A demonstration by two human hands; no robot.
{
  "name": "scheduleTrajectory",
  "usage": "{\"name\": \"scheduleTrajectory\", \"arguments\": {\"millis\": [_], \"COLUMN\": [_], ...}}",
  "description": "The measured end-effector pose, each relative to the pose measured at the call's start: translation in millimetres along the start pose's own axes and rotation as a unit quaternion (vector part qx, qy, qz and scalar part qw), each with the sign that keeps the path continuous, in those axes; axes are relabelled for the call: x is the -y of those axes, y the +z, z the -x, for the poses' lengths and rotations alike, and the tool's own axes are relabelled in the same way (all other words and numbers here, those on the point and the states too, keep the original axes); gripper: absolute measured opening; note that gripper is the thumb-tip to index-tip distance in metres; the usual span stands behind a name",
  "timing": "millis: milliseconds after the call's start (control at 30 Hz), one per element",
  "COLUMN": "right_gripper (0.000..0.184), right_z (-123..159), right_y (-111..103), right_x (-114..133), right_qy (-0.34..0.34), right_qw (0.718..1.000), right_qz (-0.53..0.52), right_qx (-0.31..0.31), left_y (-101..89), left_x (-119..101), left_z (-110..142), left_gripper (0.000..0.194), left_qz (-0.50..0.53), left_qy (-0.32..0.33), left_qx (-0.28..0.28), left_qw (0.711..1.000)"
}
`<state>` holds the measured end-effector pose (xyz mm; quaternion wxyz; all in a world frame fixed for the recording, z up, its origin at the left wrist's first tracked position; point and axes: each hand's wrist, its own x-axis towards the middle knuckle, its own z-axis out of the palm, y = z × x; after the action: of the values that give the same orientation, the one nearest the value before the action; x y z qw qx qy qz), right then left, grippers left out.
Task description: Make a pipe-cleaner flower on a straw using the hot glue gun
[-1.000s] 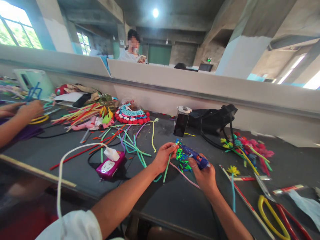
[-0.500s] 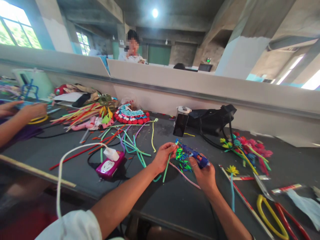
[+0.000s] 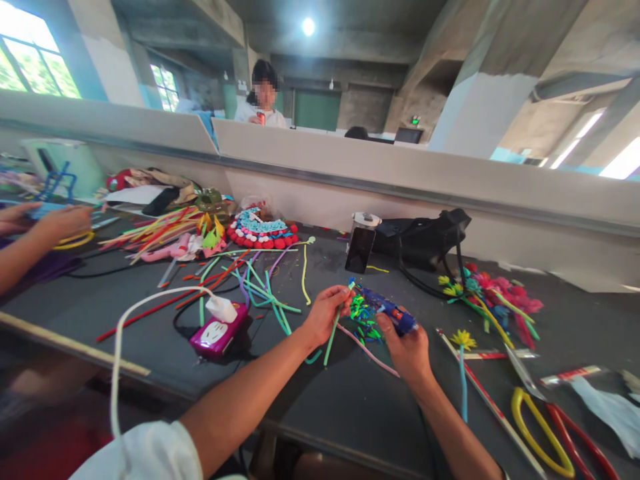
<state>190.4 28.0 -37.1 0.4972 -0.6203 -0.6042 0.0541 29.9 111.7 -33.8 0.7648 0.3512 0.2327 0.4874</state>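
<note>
Between the pinched fingers of my left hand is a green pipe cleaner, its lower end slanting down toward the table. A small blue and green tip shows at its top, by my fingertips. My right hand is wrapped round a blue hot glue gun, whose nozzle points left toward that tip; whether they touch I cannot tell. Beneath the gun lies a heap of short green and blue pieces. A pink pipe cleaner curves across the table between my hands.
At left stand a purple power socket with a white plug and loose pipe cleaners. A phone leans before a black bag. Rightward lie fuzzy flowers, a yellow flower and scissors. A co-worker's hands are far left.
My hands, the glue gun and the green pipe cleaner keep nearly the same position. Across the partition, a person's raised hand has come down and a red object shows in it.
</note>
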Motion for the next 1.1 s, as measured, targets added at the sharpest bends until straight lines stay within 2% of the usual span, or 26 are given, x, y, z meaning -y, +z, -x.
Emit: {"name": "scheduleTrajectory", "arguments": {"millis": [900, 1100], "right_gripper": [0.039, 0.036], "right_z": [0.1, 0.0], "right_y": [1.0, -4.4], "right_x": [-1.6, -1.2], "right_qy": [0.016, 0.008], "right_qw": [1.0, 0.999], "right_qz": [-0.007, 0.032], "right_qx": [0.011, -0.009], "left_y": [2.3, 0.1], "left_x": [-5.9, -8.1], "left_z": [1.7, 1.1], "left_gripper": [0.021, 0.022], "left_qz": [0.022, 0.046], "left_qy": [-0.035, -0.034], "left_qx": [0.055, 0.062], "left_qw": [0.998, 0.996]}}
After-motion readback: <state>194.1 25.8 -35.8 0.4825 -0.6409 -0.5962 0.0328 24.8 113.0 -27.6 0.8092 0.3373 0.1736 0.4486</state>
